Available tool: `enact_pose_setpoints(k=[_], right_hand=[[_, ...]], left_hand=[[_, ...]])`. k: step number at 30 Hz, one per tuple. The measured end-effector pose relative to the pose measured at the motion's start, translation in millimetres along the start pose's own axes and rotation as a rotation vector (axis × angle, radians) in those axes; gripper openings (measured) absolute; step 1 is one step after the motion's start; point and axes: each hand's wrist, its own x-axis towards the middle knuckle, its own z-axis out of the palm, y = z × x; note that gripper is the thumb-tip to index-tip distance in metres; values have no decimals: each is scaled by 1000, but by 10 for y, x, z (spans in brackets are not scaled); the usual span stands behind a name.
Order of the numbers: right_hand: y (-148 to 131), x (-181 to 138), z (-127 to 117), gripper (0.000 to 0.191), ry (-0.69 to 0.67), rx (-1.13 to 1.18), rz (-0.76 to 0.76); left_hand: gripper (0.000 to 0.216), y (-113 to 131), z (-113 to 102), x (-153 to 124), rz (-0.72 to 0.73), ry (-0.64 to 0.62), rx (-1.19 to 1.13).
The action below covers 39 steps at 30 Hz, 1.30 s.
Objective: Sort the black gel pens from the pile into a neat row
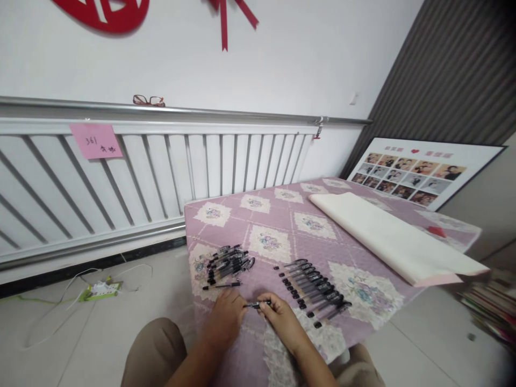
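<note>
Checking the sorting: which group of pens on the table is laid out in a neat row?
The right group, beside the right hand: its pens lie side by side, parallel. The left pile is a loose heap, with one pen lying apart.

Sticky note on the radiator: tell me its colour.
Pink, with dark handwriting; the sticky note shows best in the head view.

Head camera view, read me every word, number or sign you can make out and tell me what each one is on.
"361": handwritten on the pink note stuck to the white radiator; the marks after it are too blurred to read.
Header line with a red heart on the photo board leaning at the wall: too small to read.
Red paper cutout on the wall: cropped, not readable.
Pens on the table: no legible print.
</note>
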Motion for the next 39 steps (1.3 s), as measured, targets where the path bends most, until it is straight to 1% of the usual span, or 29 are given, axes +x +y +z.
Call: enact_pose_setpoints(k=[4, 9, 12, 14, 16, 18, 21, 24, 26, 28, 31, 33, 35, 37, 39], right_hand=[[60, -10, 6, 22, 32, 11, -22], [176, 5, 22, 30, 173, 21, -72], [184, -5, 8, 28, 226, 20, -108], [180, -46, -22, 23, 233, -80, -134], [196, -113, -63, 17, 230, -265, -182], [243, -191, -104, 13, 217, -465, -267], [335, -273, -140, 17, 220, -682, -379], [383, -286, -149, 19, 217, -802, -407], [392, -270, -153, 19, 197, -832, -402], [411, -247, -162, 20, 188, -843, -386], [495, -214, -175, 21, 183, -852, -373], [575, -194, -177, 21, 188, -855, -381], [651, -177, -176, 23, 191, -865, -383], [706, -163, -174, 26, 179, -878, -370], [741, -152, -172, 28, 167, -887, -343]], left_hand=[[14, 17, 23, -14, -22, 10, -13], [16, 23, 37, -35, -79, 26, -69], [17, 1, 52, -43, -123, 51, -116], [18, -23, 67, -47, -136, 77, -130], [19, -53, 85, -51, -140, 103, -132], [18, -86, 111, -53, -132, 127, -126], [17, -114, 163, -36, -82, 173, -125], [18, -58, 201, 56, -57, 186, -168], [20, 36, 197, 199, -81, 169, -203], [21, 155, 174, 421, -112, 152, -222], [23, 326, 146, 872, -122, 115, -224], [21, 417, 161, 1193, -125, 65, -182], [20, 490, 211, 1485, -165, -52, -102], [16, 550, 289, 1721, -186, -98, -79], [15, 602, 379, 1897, -198, -130, -62]])
